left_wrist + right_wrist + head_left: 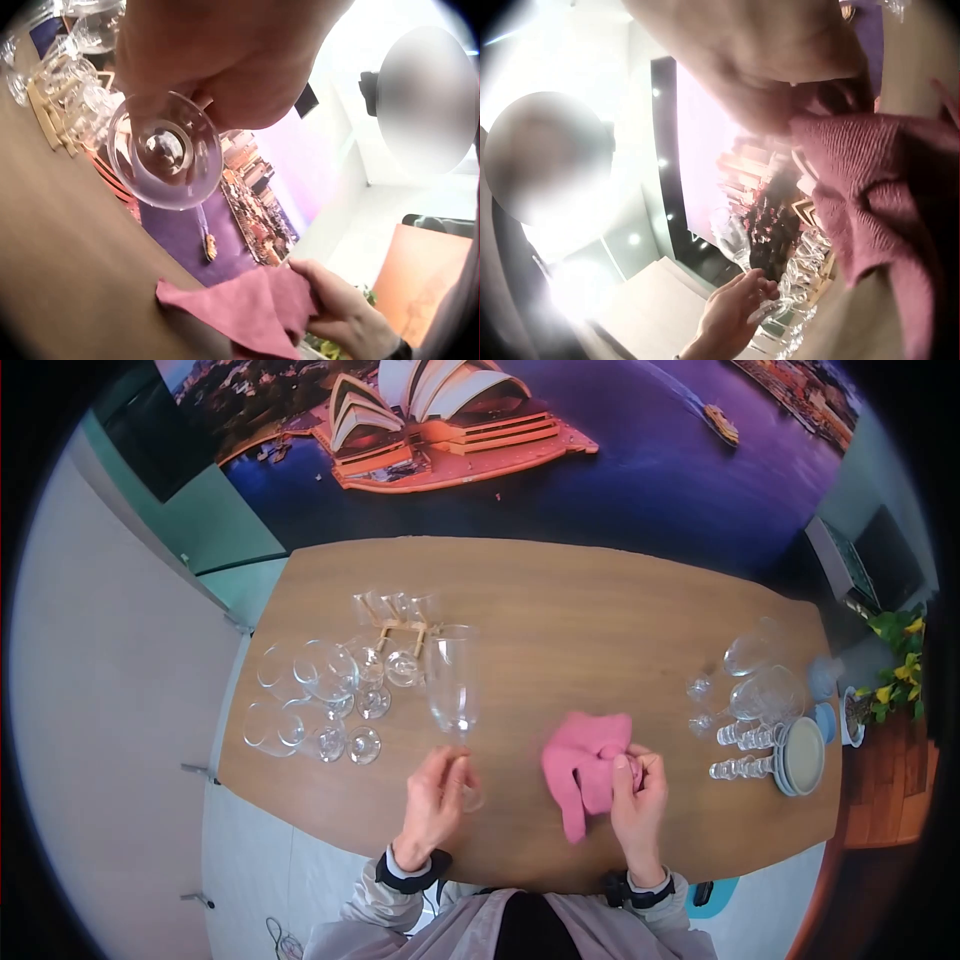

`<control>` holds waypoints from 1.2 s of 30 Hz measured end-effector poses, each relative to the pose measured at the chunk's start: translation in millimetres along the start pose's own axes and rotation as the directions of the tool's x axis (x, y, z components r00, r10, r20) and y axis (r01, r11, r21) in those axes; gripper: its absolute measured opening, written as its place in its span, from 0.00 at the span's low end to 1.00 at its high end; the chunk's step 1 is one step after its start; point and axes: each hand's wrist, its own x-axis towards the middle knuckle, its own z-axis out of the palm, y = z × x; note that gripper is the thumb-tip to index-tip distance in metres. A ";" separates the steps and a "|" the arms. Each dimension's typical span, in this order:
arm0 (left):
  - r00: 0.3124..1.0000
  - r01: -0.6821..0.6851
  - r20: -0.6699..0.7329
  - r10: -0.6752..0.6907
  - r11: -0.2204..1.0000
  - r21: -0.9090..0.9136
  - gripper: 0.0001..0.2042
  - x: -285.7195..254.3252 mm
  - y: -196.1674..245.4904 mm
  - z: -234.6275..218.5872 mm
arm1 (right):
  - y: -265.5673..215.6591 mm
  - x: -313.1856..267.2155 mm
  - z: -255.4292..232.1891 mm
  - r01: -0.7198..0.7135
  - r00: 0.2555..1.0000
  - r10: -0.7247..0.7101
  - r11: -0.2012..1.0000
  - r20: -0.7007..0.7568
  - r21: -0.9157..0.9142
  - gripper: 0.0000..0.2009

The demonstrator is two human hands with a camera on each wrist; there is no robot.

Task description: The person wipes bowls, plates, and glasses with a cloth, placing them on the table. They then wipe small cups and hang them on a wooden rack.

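Note:
My left hand [432, 802] pinches the stem of a tall clear stemmed glass [453, 680], held upright in front of me with its bowl above the fingers. In the left wrist view the round foot of the glass [201, 184] shows from below, under the left hand [225, 60]. A crumpled pink cloth [575, 755] hangs from my right hand [640, 805], gripped between thumb and fingers. The right wrist view shows the ribbed weave of the cloth [859, 169] close up. The cloth and the glass are apart.
Several stemmed glasses [330, 670] stand on the left of the wooden table [580, 620], beside a small wooden rack [405, 627] with little glasses. Toward the right edge are more glassware [768, 693] and a stack of round dishes [803, 756]. A potted plant [895, 660] stands beyond.

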 end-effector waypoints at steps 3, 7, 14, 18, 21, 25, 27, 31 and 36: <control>0.935 0.237 0.298 -0.191 0.963 -0.126 0.12 3.0 18.9 21.4 | -27.2 -4.0 17.8 0.257 0.966 -0.257 0.966 0.024 0.029 0.09; 0.878 0.272 0.458 -0.140 0.933 -0.237 0.09 -0.8 17.5 49.5 | -32.0 8.1 37.3 0.605 0.727 -0.515 0.793 0.454 -0.069 0.18; 0.759 0.101 0.648 -0.062 0.995 -0.023 0.06 -1.1 39.3 56.8 | -7.7 39.8 32.7 0.725 0.686 -0.638 0.565 0.349 -0.394 0.08; 0.761 -0.066 0.646 0.060 0.998 -0.014 0.07 -1.7 38.1 62.5 | -7.6 73.0 16.3 0.664 0.745 -0.637 0.675 0.198 -0.322 0.05; 0.729 -0.051 0.683 0.041 0.999 -0.005 0.08 -1.9 40.9 60.4 | 13.9 85.1 5.8 0.260 0.960 -0.257 0.965 0.109 -0.019 0.11; 0.721 0.036 0.693 -0.008 0.999 -0.026 0.08 -0.1 47.9 62.8 | 14.4 89.3 -7.5 -0.455 0.890 0.375 0.697 0.258 0.555 0.15; 0.715 0.120 0.696 -0.073 0.993 -0.018 0.09 1.1 49.3 65.7 | 18.2 79.9 -2.9 -0.527 0.813 0.502 0.420 0.295 0.739 0.14; 0.709 0.112 0.703 -0.053 0.993 -0.039 0.08 3.2 41.3 74.0 | 28.0 36.4 9.4 -0.430 0.901 0.332 0.587 0.281 0.686 0.16; 0.805 0.256 0.587 -0.089 0.944 -0.208 0.04 5.8 30.3 84.5 | 22.0 5.3 13.6 -0.775 0.632 0.070 0.061 0.772 0.629 0.17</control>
